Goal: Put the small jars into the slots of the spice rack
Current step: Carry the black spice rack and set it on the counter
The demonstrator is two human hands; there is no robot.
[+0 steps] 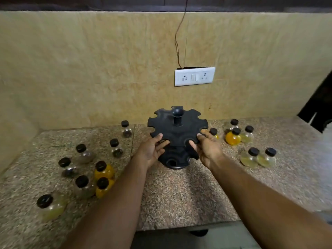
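A black round spice rack [177, 130] with notched slots and a centre knob stands on the granite counter near the wall. None of its visible slots holds a jar. My left hand [152, 150] grips the rack's near left rim, and my right hand [206, 148] grips its near right rim. Several small black-capped jars stand on the counter to the left, among them an orange-filled one [104, 170] and a dark-filled one [126, 129]. Several more stand to the right, such as an orange one [233, 137] and two pale yellow ones [249, 158].
The granite counter [179, 194] ends at a front edge close to me. A tan tiled wall rises behind the rack, with a white socket panel [195, 76] and a thin wire above it. A dark opening sits at the far right.
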